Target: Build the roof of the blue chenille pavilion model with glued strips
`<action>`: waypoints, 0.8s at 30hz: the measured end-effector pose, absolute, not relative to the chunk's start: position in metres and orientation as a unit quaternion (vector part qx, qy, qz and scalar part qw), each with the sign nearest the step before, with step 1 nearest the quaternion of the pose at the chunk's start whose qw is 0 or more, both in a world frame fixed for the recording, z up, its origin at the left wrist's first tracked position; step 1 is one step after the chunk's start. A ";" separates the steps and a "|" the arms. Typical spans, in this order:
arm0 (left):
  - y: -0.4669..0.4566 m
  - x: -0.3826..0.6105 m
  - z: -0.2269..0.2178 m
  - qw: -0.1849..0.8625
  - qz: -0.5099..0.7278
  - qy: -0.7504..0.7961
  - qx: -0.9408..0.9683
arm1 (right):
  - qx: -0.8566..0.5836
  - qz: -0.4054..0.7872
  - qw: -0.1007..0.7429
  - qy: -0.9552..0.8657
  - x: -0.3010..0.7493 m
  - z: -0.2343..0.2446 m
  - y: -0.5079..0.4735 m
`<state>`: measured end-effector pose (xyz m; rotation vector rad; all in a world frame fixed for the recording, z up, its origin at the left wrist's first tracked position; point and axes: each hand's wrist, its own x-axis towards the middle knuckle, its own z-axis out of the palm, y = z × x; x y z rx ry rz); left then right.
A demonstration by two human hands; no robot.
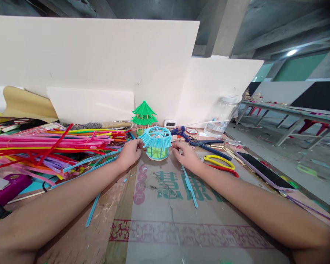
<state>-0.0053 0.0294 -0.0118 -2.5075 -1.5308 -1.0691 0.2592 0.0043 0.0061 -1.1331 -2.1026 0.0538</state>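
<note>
A small model pavilion, with a light blue roof ring, thin posts and a green base, stands on the plastic-covered board before me. My left hand is at its left side, with curled fingers against the roof's edge. On the opposite side, my right hand has its bent fingers at the right edge, so the model sits between both hands. The roof's top is open, showing radiating blue strips. Behind it rises a green tiered model pavilion. Blue strips lie on the board below my right hand.
Piles of colourful pipe cleaners cover the left side. A purple tool lies in front of them. At right are pliers, a glue gun, a phone and a clear plastic jar. A small digital clock stands behind.
</note>
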 end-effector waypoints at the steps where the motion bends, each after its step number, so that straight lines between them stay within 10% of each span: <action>1: 0.029 -0.005 -0.012 0.010 -0.339 -0.488 -0.805 | -0.438 0.021 0.369 -0.819 0.259 0.006 0.004; 24: 0.022 0.001 -0.008 0.012 -0.314 -0.449 -0.836 | -0.441 0.040 0.287 -0.849 0.287 0.056 0.010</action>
